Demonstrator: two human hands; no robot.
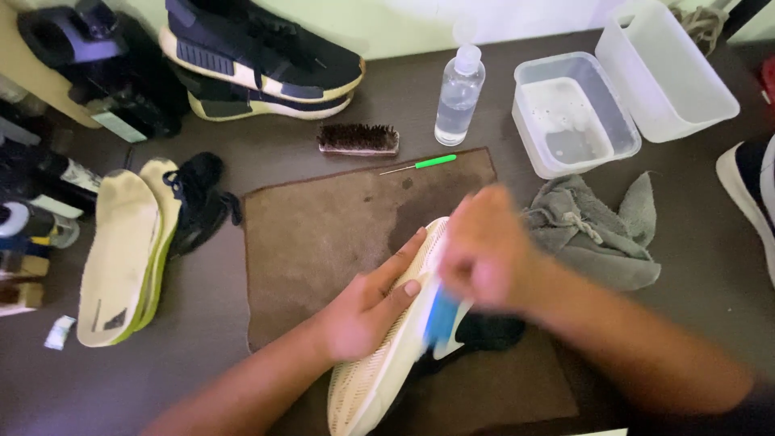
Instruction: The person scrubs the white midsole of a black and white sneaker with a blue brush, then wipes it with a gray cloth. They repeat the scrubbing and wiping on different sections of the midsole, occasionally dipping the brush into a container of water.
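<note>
A dark sneaker lies on its side on a brown mat [323, 234], its cream patterned sole [367, 387] turned up. My left hand [367, 311] presses flat on the sole and holds the shoe steady. My right hand [484, 250] is blurred with motion and grips a blue brush [441, 319] against the sole's edge. The shoe's dark upper [488, 333] shows under my right wrist.
Two pale insoles [121, 258] and black laces [198, 202] lie at the left. At the back are a pair of dark sneakers [258, 56], a bristle brush [358, 139], a green-handled pick [420, 165], a spray bottle [458, 93], two plastic tubs [575, 113] and a grey cloth [601, 230].
</note>
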